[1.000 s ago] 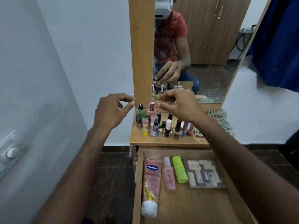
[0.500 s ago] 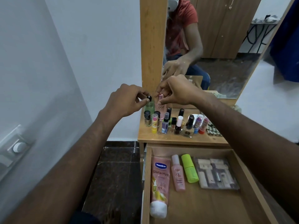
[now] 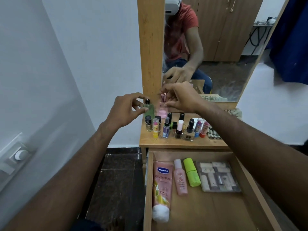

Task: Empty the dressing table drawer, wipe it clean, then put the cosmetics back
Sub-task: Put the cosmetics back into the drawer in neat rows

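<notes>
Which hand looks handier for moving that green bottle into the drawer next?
Left. The left hand already pinches the green bottle; the right hand is busy at the pink bottle. The drawer lies open below.

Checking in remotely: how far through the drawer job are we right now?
Refilling has begun: the Vaseline tube, pink bottle, green bottle and palette already lie in the drawer. In hand: left hand grips the green perfume bottle, right hand the pink one. Left: the small bottles on the tabletop.
</notes>
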`<state>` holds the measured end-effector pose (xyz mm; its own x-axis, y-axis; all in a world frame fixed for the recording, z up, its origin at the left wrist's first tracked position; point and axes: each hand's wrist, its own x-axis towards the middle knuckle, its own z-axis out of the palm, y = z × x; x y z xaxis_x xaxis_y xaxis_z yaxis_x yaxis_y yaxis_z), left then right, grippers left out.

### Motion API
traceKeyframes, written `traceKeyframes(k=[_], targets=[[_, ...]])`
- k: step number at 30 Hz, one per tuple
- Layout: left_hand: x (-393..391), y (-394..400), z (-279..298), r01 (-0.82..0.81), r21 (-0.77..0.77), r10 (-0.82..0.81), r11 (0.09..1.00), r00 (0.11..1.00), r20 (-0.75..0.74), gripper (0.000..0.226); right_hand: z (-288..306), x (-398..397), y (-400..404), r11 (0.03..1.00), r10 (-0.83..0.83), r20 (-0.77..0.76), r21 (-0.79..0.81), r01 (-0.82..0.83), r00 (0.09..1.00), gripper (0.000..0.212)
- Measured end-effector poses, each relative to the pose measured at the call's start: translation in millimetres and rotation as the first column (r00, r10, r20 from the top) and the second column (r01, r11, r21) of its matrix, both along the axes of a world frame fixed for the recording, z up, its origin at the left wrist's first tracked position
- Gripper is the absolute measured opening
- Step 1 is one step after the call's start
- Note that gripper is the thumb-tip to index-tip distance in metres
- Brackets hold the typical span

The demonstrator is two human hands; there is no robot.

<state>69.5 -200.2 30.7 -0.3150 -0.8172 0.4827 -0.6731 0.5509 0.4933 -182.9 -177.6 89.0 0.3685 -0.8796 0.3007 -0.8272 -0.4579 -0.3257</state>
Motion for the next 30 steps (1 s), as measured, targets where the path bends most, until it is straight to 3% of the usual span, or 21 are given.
traceKeyframes(k=[5, 8, 12, 17, 22, 30], targets=[[25.4, 30.0, 40.0, -0.092, -0.007, 0.080, 0.996, 0.905, -0.418, 0.037, 46.6, -12.1, 53.8, 0.934, -0.050, 0.290, -0.325, 0.148, 0.956, 0.050], [28.3, 73.8, 73.2, -0.043, -0.019, 0.030, 0.999, 0.892, -0.451, 0.038, 71.5, -23.5, 95.5, 0.920, -0.009, 0.439, -0.349, 0.180, 0.898, 0.052], [5.5, 137.6, 82.8, 0.133, 0.143, -0.062, 0.981, 0.907, -0.416, 0.041, 72.3, -41.8, 157.8, 0.980, -0.014, 0.535, -0.162, 0.119, 0.845, 0.058], [-40.8, 181.5, 43.0, 0.284, 0.455, -0.179, 0.844, 0.949, -0.260, 0.041, 33.0, -58.6, 206.2, 0.981, -0.154, 0.538, 0.182, 0.064, 0.828, 0.056], [-66.5, 194.2, -12.4, 0.227, 0.549, -0.197, 0.804, 0.974, -0.114, 0.030, -35.7, -68.8, 220.7, 0.858, -0.413, 0.423, 0.479, 0.188, 0.807, 0.038], [-79.6, 194.5, -57.9, 0.145, 0.686, -0.224, 0.713, 0.974, 0.026, 0.033, -114.6, -67.9, 217.6, 0.634, -0.463, 0.220, 0.759, 0.147, 0.858, 0.029]])
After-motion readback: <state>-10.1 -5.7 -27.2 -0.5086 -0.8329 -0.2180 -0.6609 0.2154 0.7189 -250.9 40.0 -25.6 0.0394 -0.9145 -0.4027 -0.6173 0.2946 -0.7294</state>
